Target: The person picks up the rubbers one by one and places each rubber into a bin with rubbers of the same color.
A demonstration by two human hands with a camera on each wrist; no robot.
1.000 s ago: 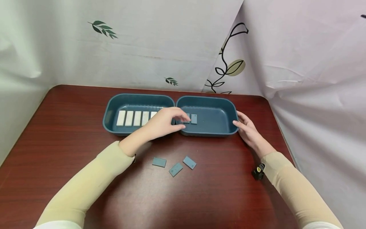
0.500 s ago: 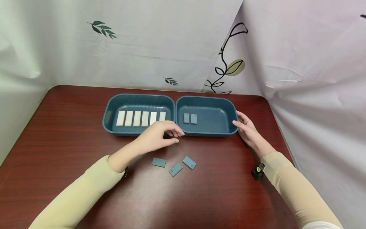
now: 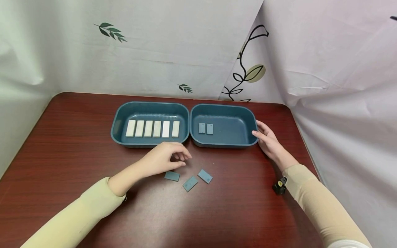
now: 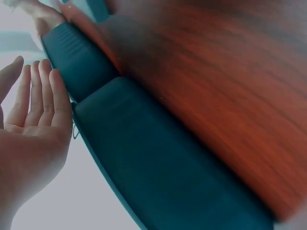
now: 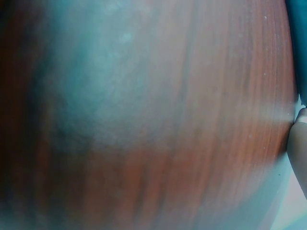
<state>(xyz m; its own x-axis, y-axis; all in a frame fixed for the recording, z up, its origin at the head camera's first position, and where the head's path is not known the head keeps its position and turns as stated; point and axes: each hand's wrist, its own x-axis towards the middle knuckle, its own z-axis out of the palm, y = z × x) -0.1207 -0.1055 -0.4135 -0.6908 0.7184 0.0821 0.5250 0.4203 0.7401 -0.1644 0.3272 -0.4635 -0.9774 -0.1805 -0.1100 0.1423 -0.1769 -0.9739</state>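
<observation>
My left hand [image 3: 162, 158] is over the table in front of the left blue plastic bin [image 3: 116, 132], fingers loosely bent and holding nothing. Just below its thumb lies a small grey-blue rectangular tile [image 3: 172, 176]. Two more such tiles, one in the middle [image 3: 190, 184] and one to the right [image 3: 205, 176], lie close by. At the right end of the right blue bin [image 3: 229, 141], my right hand [image 3: 269, 142] grips the rim, thumb on top and fingers at the outer wall. Two grey-blue tiles [image 3: 206, 128] lie side by side inside that bin.
Several white rectangular tiles [image 3: 148, 128] stand in a row inside the left bin. Both bins sit end to end near the back of the dark red wooden table [image 3: 235, 206]. White patterned cloth [image 3: 149, 51] hangs behind and at the sides.
My left hand has drawn back from over the right bin, down and leftward to near the loose tiles on the table. The right hand stays at the bin's rim.
</observation>
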